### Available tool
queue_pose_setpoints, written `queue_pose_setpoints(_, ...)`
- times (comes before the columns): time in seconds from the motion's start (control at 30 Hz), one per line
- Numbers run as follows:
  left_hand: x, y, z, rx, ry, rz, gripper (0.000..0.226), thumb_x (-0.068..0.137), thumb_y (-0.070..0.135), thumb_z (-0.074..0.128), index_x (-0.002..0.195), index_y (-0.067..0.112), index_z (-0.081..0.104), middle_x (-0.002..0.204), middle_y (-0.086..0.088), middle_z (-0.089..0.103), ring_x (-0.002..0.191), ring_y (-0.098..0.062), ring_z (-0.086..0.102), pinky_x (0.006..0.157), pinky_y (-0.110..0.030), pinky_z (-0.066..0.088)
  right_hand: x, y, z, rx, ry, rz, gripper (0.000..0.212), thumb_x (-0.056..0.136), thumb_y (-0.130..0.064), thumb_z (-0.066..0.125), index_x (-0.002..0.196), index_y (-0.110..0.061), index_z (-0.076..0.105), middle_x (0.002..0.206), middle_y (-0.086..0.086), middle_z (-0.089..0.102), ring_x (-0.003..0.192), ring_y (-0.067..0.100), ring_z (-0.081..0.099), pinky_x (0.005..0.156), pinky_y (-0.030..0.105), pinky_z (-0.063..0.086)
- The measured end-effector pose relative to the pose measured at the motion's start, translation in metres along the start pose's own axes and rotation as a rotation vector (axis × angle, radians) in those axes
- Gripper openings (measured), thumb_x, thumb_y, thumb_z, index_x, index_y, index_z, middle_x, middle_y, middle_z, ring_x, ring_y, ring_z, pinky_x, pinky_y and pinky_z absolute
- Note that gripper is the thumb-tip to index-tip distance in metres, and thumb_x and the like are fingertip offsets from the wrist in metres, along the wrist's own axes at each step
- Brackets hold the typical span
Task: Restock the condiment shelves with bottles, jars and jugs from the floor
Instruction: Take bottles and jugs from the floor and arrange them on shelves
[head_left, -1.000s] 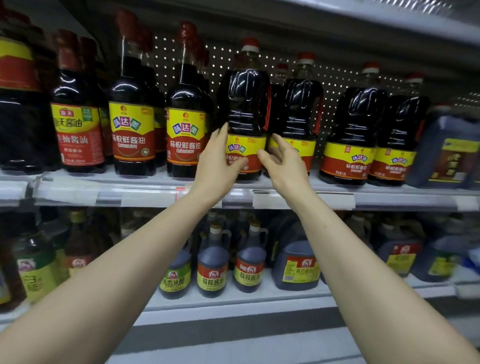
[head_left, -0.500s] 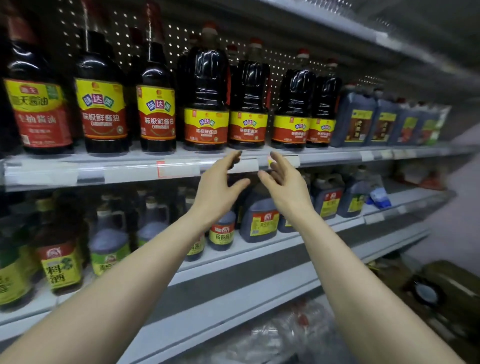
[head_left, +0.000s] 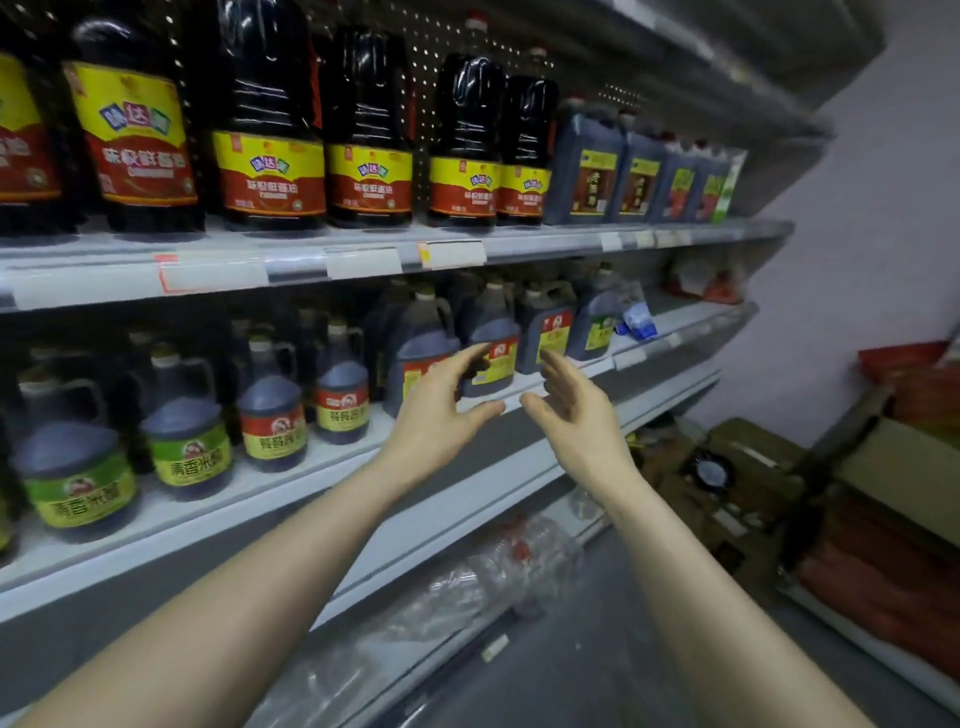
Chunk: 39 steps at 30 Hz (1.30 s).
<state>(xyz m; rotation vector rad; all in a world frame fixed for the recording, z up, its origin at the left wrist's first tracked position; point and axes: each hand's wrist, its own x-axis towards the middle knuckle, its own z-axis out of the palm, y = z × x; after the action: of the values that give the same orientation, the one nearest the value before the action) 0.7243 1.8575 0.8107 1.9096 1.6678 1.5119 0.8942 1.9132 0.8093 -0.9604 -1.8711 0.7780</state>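
Observation:
My left hand (head_left: 439, 410) and my right hand (head_left: 576, 415) hang side by side in the air in front of the lower shelf (head_left: 467, 467), both empty with relaxed fingers. Behind them stand dark vinegar jugs (head_left: 491, 343) with red and yellow labels. On the upper shelf (head_left: 363, 249) stands a row of tall soy sauce bottles (head_left: 270, 130) with yellow and red labels, well above my hands. Blue-grey square jugs (head_left: 587, 166) follow them to the right.
Small green-labelled jugs (head_left: 189, 436) fill the lower shelf at left. A clear plastic-wrapped pack of bottles (head_left: 467, 587) lies on the floor under the shelves. Cardboard boxes (head_left: 743, 478) and red packages (head_left: 883, 587) crowd the floor at right.
Both hands have let go of the soy sauce bottle on the upper shelf and dropped down to the lower shelf's height. The view has turned right and downward toward the floor.

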Motion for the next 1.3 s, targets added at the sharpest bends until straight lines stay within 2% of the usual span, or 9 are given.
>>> queue_pose_setpoints(0.1, -0.007, 0.002, 0.037, -0.053, -0.066, -0.028, 0.065, 0.086, 0.022, 0.076, 0.144, 0.02, 0.046, 0.137, 0.004, 0.057, 0.125, -0.01, 0.054, 0.104, -0.035, 0.047, -0.017, 0.029, -0.022, -0.034, -0.007, 0.043, 0.06, 0.097, -0.026, 0.065, 0.151, -0.031, 0.04, 0.14, -0.022, 0.045, 0.127, -0.01, 0.041, 0.097, 0.006, 0.038)
queue_pose_setpoints(0.13, -0.01, 0.003, 0.052, -0.074, -0.09, -0.048, 0.066, 0.086, 0.023, 0.076, 0.144, 0.022, 0.046, 0.136, 0.005, 0.058, 0.124, -0.008, 0.053, 0.104, -0.032, 0.046, -0.022, 0.041, -0.032, -0.036, -0.006, 0.073, 0.06, 0.097, -0.025, 0.065, 0.151, -0.031, 0.04, 0.143, -0.02, 0.046, 0.127, -0.01, 0.04, 0.096, 0.005, 0.038)
queue_pose_setpoints(0.37, -0.036, -0.003, 0.135, -0.107, -0.221, -0.13, 0.067, 0.084, 0.022, 0.077, 0.144, 0.02, 0.046, 0.134, 0.003, 0.06, 0.123, -0.007, 0.055, 0.102, -0.025, 0.045, -0.063, 0.107, -0.081, -0.097, -0.033, 0.203, 0.06, 0.096, -0.016, 0.065, 0.15, -0.025, 0.043, 0.151, -0.005, 0.048, 0.138, 0.008, 0.044, 0.112, 0.031, 0.042)
queue_pose_setpoints(0.67, -0.099, -0.054, 0.232, -0.171, -0.433, -0.327, 0.069, 0.083, 0.013, 0.078, 0.144, 0.014, 0.046, 0.132, -0.002, 0.06, 0.123, -0.01, 0.056, 0.103, -0.023, 0.045, -0.136, 0.225, -0.087, -0.115, -0.162, 0.445, 0.059, 0.096, -0.01, 0.065, 0.15, -0.025, 0.044, 0.148, -0.011, 0.047, 0.138, 0.008, 0.043, 0.108, 0.022, 0.041)
queue_pose_setpoints(0.77, -0.123, -0.085, 0.258, -0.185, -0.499, -0.419, 0.07, 0.084, 0.015, 0.077, 0.146, 0.017, 0.045, 0.132, -0.001, 0.059, 0.123, -0.007, 0.054, 0.1, -0.013, 0.042, -0.16, 0.267, -0.073, -0.102, -0.226, 0.547, 0.06, 0.097, -0.011, 0.064, 0.151, -0.025, 0.043, 0.152, -0.006, 0.046, 0.14, 0.009, 0.042, 0.11, 0.026, 0.041)
queue_pose_setpoints(0.9, -0.162, -0.129, 0.287, -0.194, -0.572, -0.536, 0.071, 0.084, 0.015, 0.077, 0.146, 0.019, 0.044, 0.135, 0.001, 0.058, 0.126, -0.008, 0.053, 0.106, -0.028, 0.044, -0.199, 0.317, -0.047, -0.037, -0.268, 0.681, 0.06, 0.095, -0.007, 0.065, 0.149, -0.025, 0.045, 0.147, -0.007, 0.049, 0.137, 0.012, 0.045, 0.109, 0.026, 0.042)
queue_pose_setpoints(1.03, -0.207, -0.174, 0.31, -0.193, -0.648, -0.631, 0.07, 0.086, 0.017, 0.076, 0.147, 0.02, 0.042, 0.137, 0.003, 0.055, 0.124, -0.005, 0.05, 0.101, -0.024, 0.04, -0.238, 0.367, -0.016, 0.003, -0.322, 0.791, 0.061, 0.094, -0.003, 0.065, 0.146, -0.028, 0.046, 0.141, -0.011, 0.049, 0.135, 0.015, 0.047, 0.107, 0.027, 0.042)
queue_pose_setpoints(1.2, -0.27, -0.226, 0.331, -0.13, -0.73, -0.693, 0.072, 0.085, 0.018, 0.077, 0.147, 0.015, 0.042, 0.14, -0.004, 0.054, 0.128, -0.014, 0.051, 0.105, -0.03, 0.042, -0.282, 0.422, 0.022, -0.008, -0.361, 0.913, 0.065, 0.091, -0.003, 0.066, 0.148, -0.027, 0.045, 0.143, 0.001, 0.056, 0.136, 0.013, 0.05, 0.108, 0.031, 0.044)
queue_pose_setpoints(1.3, -0.313, -0.255, 0.344, -0.092, -0.774, -0.738, 0.076, 0.083, 0.014, 0.078, 0.148, 0.014, 0.04, 0.14, -0.006, 0.054, 0.129, -0.016, 0.051, 0.104, -0.021, 0.037, -0.31, 0.452, 0.044, -0.017, -0.389, 0.98, 0.067, 0.09, -0.008, 0.07, 0.148, -0.03, 0.044, 0.14, 0.002, 0.06, 0.131, 0.016, 0.055, 0.11, 0.036, 0.044)
